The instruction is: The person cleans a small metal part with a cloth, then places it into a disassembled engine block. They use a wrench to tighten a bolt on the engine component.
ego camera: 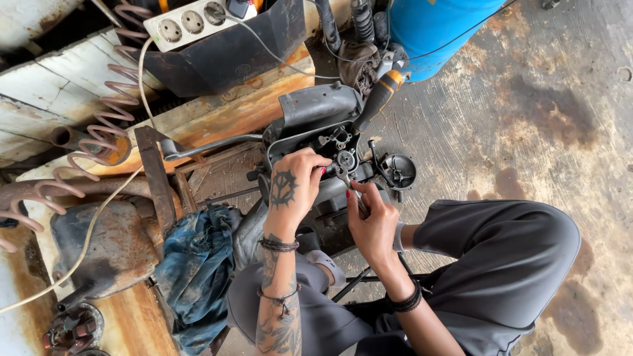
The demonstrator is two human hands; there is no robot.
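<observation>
Slipping looks the likeliest trouble: the small metal tool (351, 188), pinched in the right hand (374, 224), could skid off the round fitting (345, 159) inside the open black engine housing (316, 142), since the grip is fingertip-light. The left hand (293, 188), wrist bent down, closes its fingers on the housing edge at nine o'clock of the fitting. An orange-handled screwdriver (379, 99) leans at one o'clock; a blue rag (198, 264) lies at seven.
</observation>
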